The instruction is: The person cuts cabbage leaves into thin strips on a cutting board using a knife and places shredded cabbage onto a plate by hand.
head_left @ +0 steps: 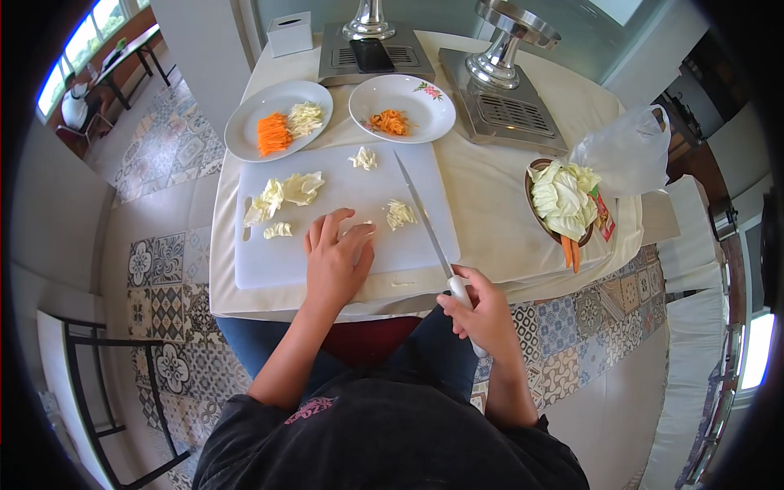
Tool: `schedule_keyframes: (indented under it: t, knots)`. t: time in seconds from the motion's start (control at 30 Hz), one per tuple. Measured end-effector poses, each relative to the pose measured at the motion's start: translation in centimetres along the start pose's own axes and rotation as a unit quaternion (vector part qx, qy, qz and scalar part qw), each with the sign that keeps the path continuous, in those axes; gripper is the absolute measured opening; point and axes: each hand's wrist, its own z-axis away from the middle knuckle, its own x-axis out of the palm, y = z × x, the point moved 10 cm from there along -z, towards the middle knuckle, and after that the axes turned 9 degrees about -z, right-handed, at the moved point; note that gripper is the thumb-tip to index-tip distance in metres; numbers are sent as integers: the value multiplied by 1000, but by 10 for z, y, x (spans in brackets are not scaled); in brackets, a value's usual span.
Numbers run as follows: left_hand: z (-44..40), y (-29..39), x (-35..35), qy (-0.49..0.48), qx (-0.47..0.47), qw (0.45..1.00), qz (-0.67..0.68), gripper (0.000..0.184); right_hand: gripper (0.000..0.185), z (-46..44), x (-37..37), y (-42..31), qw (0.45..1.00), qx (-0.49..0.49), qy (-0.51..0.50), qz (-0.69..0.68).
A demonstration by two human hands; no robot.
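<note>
1. Your dark shirt (400,433) is nearest, before the table's near edge.
2. Your left hand (336,257) rests on the cutting board (265,265), its fingers bent and somewhat apart; whether they pinch the pale scrap at their tips, you cannot tell from here.
3. Your right hand (487,317) is closed around the white handle of the knife (425,208), off the board's near right corner; its tip reaches toward the far right corner.
4. Cutting pale cabbage seems to be the step in hand: leaf pieces (282,196) lie by the board's left edge, shreds (400,215) near its right.
5. Another cut would call for steady cabbage, tucked fingertips and the blade brought over it.
6. Beyond the board's far edge, an oval plate (236,140) and a flowered plate (443,121) hold cut vegetables.
7. Toward the table's right edge stands a bowl (536,214) of cabbage, beside a plastic bag (625,151).
8. Around you, patterned tiles (173,363) cover part of the floor; someone sits far left.
</note>
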Motion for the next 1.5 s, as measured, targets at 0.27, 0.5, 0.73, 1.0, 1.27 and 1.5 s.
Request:
schedule_keyframes:
  t: [0.27, 0.5, 0.73, 1.0, 1.27, 1.5]
  knots:
    - [-32, 10, 15, -86, 27, 996, 7, 33, 30, 6, -41, 25, 992, 73, -1, -100]
    - [-73, 34, 44, -287, 163, 944, 26, 54, 33, 11, -44, 30, 991, 70, 12, -113]
    - [-72, 44, 73, -378, 219, 899, 23, 56, 34, 15, -38, 38, 988, 91, -2, -126]
    - [-74, 26, 80, -348, 214, 910, 73, 44, 34, 17, -31, 42, 979, 115, -62, -154]
    - [-64, 30, 70, -303, 271, 908, 100, 42, 33, 21, -28, 41, 980, 118, -71, -144]
    - [-55, 41, 57, -188, 372, 905, 79, 34, 33, 21, -27, 45, 973, 127, -74, -176]
